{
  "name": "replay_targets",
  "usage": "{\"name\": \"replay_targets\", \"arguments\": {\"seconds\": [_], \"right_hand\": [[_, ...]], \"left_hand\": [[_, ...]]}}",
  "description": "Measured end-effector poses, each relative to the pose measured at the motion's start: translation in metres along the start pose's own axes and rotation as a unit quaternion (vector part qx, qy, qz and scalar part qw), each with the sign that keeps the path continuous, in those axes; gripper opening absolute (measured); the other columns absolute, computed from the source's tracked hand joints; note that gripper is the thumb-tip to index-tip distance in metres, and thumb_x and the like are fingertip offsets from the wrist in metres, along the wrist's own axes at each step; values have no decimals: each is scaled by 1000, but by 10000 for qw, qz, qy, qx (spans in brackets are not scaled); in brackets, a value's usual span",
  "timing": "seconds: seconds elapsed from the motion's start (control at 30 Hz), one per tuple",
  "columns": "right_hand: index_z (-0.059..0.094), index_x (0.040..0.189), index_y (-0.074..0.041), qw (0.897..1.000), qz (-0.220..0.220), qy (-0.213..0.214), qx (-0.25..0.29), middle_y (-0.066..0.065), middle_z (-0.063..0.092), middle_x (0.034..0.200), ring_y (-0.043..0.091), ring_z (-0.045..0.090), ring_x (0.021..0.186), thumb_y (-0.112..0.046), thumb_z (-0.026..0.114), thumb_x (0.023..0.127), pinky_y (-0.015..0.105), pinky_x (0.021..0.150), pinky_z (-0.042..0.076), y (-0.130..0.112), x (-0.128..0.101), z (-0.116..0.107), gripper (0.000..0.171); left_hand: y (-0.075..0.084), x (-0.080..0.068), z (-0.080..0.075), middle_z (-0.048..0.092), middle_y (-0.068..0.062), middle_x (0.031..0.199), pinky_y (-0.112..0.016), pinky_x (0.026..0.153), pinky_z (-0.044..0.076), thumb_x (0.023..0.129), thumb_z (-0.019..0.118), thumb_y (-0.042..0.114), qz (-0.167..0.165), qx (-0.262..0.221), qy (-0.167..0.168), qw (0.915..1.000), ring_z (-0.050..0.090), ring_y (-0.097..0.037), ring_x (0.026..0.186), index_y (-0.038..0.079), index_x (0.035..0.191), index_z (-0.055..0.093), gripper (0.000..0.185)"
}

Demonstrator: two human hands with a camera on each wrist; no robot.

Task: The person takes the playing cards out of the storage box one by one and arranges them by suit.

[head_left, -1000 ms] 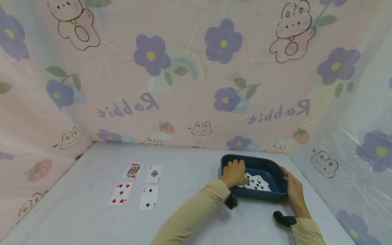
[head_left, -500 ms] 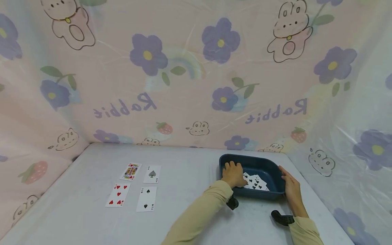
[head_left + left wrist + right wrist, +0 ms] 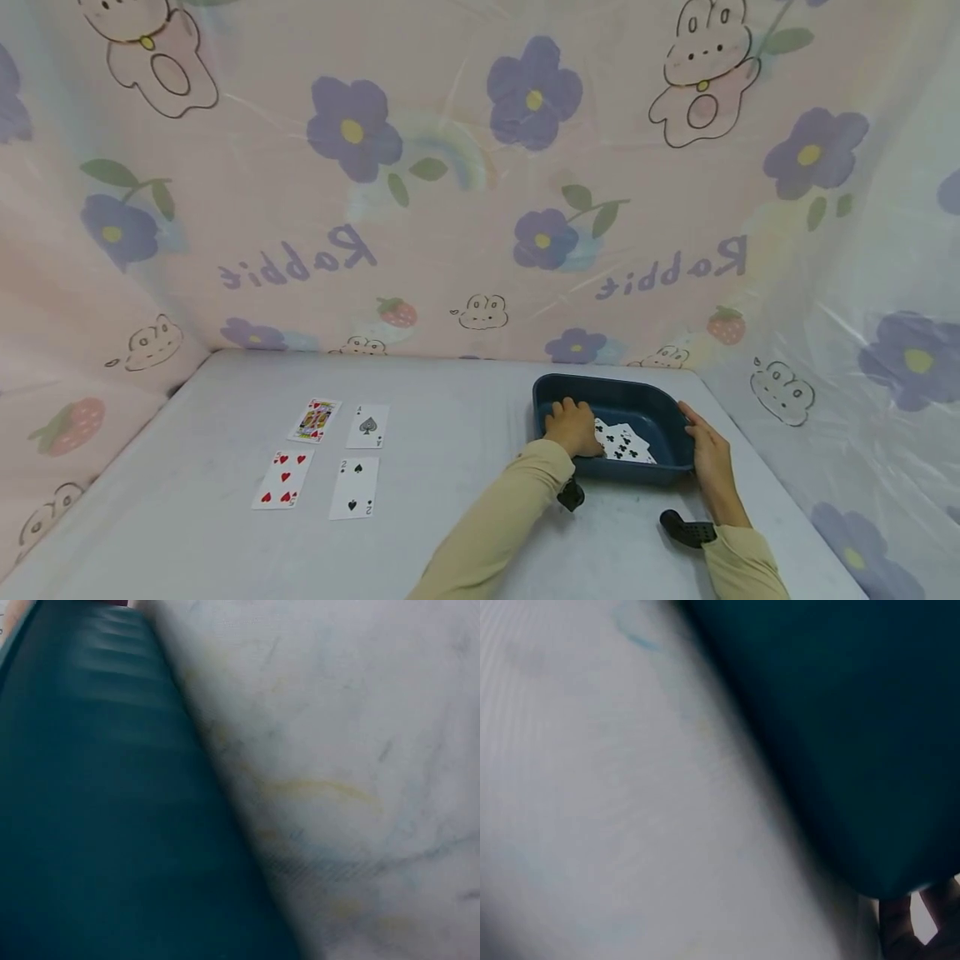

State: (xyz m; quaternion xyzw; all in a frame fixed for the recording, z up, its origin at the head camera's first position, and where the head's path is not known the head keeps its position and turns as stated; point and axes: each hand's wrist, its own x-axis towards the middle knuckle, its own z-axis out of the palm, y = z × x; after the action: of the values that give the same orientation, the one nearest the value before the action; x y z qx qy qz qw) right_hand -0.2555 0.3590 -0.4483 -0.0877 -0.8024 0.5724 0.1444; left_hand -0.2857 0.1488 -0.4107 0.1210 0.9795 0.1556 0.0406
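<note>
The left hand (image 3: 573, 427) is down inside the dark blue tray (image 3: 630, 472), close to its left end. Its fingers are bent, but their tips are hidden, so I can't tell if they pinch a card. Right next to it, some loose cards (image 3: 626, 444) lie on the tray's bottom in a messy pile. They show black clubs.

The right hand (image 3: 714, 467) is clamped on the right end of the tray, with finger and thumb at the rim. In the right wrist view, 2 dark fingers (image 3: 897, 926) touch the tray's edge.

The tray sits on the right part of a white table (image 3: 450, 467), near the back.

Well away, on the left part, 4 cards lie face up in 2 rows, with gaps between them. The king of hearts (image 3: 313, 421) and the ace of spades (image 3: 367, 427) are in the back row. The 5 of hearts (image 3: 282, 480) and the 2 of spades (image 3: 355, 489) are in front.

Each tan sleeve (image 3: 495, 525) has a black thing (image 3: 686, 529) by the wrist. Behind the table hangs a pink cloth (image 3: 442, 317) with purple flowers, bunnies and strawberries.
</note>
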Motion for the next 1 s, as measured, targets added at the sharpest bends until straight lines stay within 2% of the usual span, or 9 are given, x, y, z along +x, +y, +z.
{"name": "replay_targets", "arguments": {"seconds": [0.27, 0.4, 0.53, 0.67, 0.77, 1.0], "right_hand": [[32, 150, -4, 10000, 59, -13, 78, 11, 24, 156, 24, 15, 144, -12, 22, 104, 42, 114, 10, -1, 1, 4, 48], [30, 151, -5, 9999, 96, -36, 67, 10, 23, 157, 23, 13, 144, -12, 21, 104, 42, 114, 10, -1, 0, 2, 48], [30, 151, -6, 9999, 65, -57, 68, 9, 23, 157, 23, 13, 145, -13, 21, 104, 43, 114, 9, -2, 0, 0, 48], [29, 151, -5, 9998, 62, -112, 128, 9, 22, 157, 23, 12, 145, -14, 21, 105, 43, 114, 8, -1, 0, 0, 48], [29, 151, -5, 9998, 62, -124, 156, 10, 21, 157, 24, 11, 145, -14, 20, 105, 44, 114, 8, 0, 0, 0, 48], [29, 151, -5, 9999, 59, -57, 140, 10, 22, 157, 25, 12, 145, -15, 21, 104, 44, 114, 8, 2, 1, 0, 49]], "left_hand": [[-2, 7, 7, 51, -6, 111, -37, 83, 43, 70, 85, 46, -148, 145, -149, 9997, 44, -22, 105, 12, 116, 64, 61], [-1, 9, 8, 51, -6, 111, -38, 83, 43, 72, 85, 41, -68, 209, -180, 9996, 45, -23, 106, 13, 118, 65, 57], [-1, 10, 7, 51, -7, 109, -39, 83, 43, 77, 82, 31, 12, 145, -248, 9996, 45, -24, 105, 14, 111, 67, 40], [-1, 10, 4, 51, -8, 110, -40, 85, 43, 82, 77, 22, -17, 0, -445, 9990, 45, -24, 106, 15, 99, 69, 20], [-1, 9, 2, 51, -7, 114, -40, 89, 42, 84, 76, 21, -79, -74, -606, 9981, 44, -24, 109, 15, 93, 68, 13], [0, 8, 0, 52, -8, 110, -40, 89, 41, 85, 75, 18, -164, -132, -664, 9976, 44, -24, 107, 13, 104, 65, 23]]}}
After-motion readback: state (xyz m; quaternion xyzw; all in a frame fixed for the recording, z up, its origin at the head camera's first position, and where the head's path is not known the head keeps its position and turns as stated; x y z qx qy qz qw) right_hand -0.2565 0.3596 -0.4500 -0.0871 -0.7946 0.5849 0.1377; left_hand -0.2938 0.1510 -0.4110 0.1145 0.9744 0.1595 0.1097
